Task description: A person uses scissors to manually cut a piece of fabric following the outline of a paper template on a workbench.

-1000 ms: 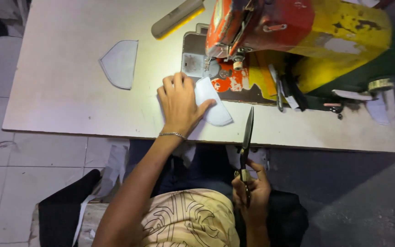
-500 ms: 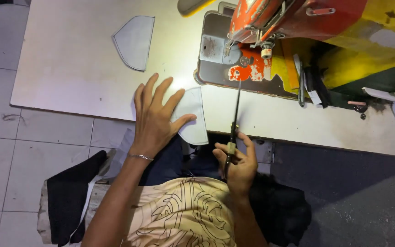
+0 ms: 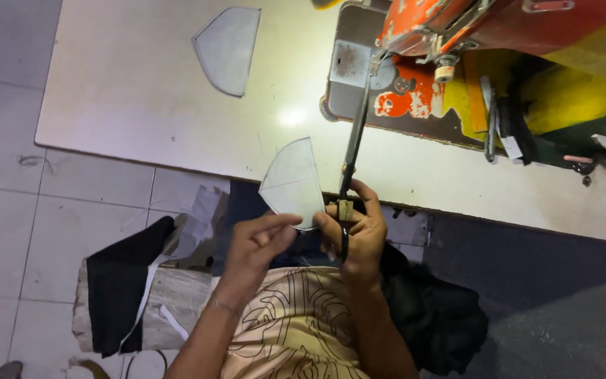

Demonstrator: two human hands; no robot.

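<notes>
Left hand (image 3: 261,238) pinches the near edge of the grey fabric piece (image 3: 292,184), held above the table (image 3: 128,98) edge; right hand (image 3: 355,235) grips closed scissors (image 3: 353,140). Fabric appears light, limp; support at edges. Second piece (image 3: 229,45) lies far left

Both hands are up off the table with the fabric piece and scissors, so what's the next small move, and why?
Probably close the scissors on the pale fabric piece: the left hand pinches its lower edge, the right hand grips the handles, and the blades lie alongside its right edge.
</notes>
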